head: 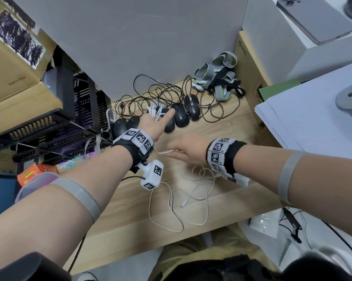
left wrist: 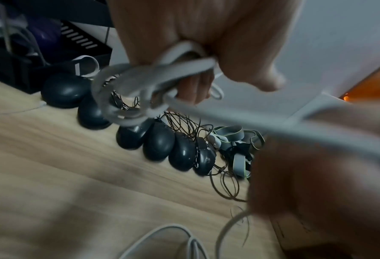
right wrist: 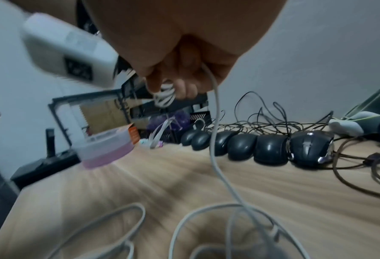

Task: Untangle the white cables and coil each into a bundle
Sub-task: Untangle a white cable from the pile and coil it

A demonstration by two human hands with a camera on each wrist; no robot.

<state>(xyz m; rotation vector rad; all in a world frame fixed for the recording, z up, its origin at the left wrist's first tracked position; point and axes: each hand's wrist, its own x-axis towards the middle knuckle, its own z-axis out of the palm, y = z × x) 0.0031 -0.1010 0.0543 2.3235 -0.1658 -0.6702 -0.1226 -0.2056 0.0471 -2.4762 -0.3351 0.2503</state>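
Probably an office, wooden desk (head: 130,209), computer mice (head: 180,116), paper stack (head: 304,126)

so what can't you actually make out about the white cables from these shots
- How many white cables lie on the desk: head view, overlapping loops.
- Right hand grip: head view, the hand's back hides the fingers.
- How many turns are in the coil the left hand holds: left wrist view, motion blur.
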